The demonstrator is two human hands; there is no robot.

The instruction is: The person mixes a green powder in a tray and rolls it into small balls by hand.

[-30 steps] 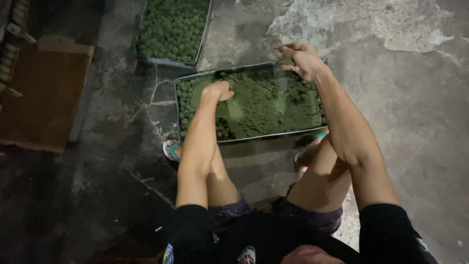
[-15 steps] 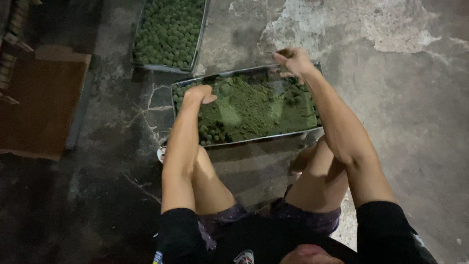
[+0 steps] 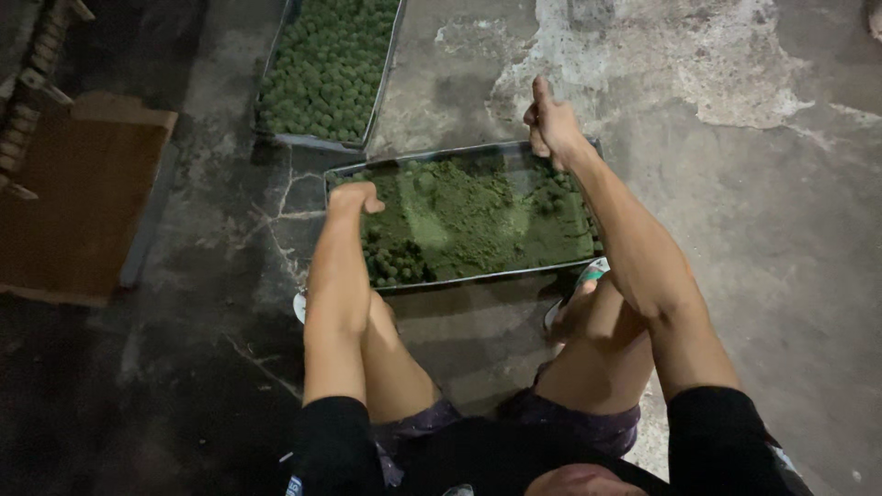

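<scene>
Hands (image 3: 551, 124) gripping rectangular metal tray (image 3: 478, 277) of powdery green balls (image 3: 395, 262).

We see a shallow rectangular metal tray (image 3: 342, 176) lying flat on the concrete floor, its long sides running left to right. It holds loose green powder (image 3: 469, 216) spread across most of its bed, with small green balls (image 3: 395, 262) clustered at its near-left corner.
</scene>
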